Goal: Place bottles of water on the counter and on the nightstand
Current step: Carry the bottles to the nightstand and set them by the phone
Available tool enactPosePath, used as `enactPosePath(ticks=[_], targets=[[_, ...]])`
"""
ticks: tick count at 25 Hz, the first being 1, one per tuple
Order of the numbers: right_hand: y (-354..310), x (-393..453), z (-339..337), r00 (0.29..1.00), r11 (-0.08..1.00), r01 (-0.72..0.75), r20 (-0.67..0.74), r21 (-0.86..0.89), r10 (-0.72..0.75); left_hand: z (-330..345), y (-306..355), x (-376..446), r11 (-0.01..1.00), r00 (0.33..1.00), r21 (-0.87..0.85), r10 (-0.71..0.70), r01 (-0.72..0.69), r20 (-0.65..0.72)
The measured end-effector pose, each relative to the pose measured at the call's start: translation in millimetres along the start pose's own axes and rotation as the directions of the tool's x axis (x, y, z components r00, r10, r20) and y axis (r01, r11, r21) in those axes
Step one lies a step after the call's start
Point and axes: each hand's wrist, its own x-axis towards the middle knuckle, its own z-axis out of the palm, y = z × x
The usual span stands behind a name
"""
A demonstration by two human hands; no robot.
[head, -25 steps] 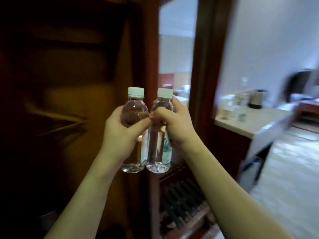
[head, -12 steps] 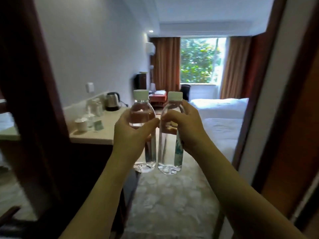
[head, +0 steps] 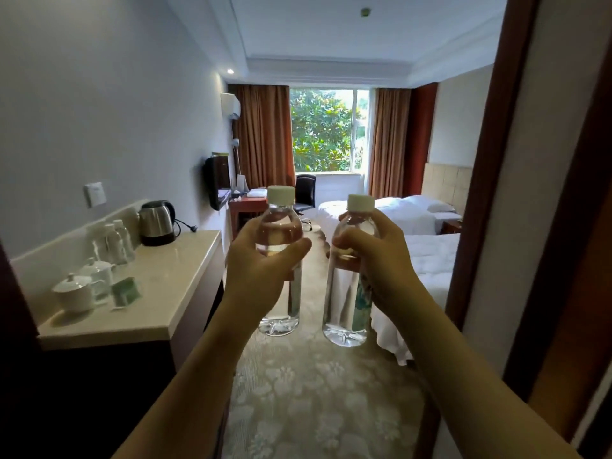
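- Bottles: 2, upright, 1 clamped in the left hand (head: 261,273), its bottle (head: 281,260), 1 in the right hand (head: 381,260), its bottle (head: 347,279), held apart.
- Counter (head: 172,283) lies left of the left fingers (head: 298,246), nearer that hand.
- Nightstand (head: 451,226) sits far beyond the right fingers.

A hotel room is lit by daylight from a far window (head: 326,130) framed by brown curtains (head: 265,137). Grey walls (head: 99,94), patterned carpet (head: 314,392), white beds (head: 427,256) and a desk (head: 248,203) are seen.
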Motion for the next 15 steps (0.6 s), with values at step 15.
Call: enactPosePath(ticks=[15], targets=[[207, 264, -16, 0.999, 0.999, -0.031, 0.009, -0.017, 0.031, 63, -218, 241, 0.998, 0.998, 0.047, -0.036, 0.034, 0.046]])
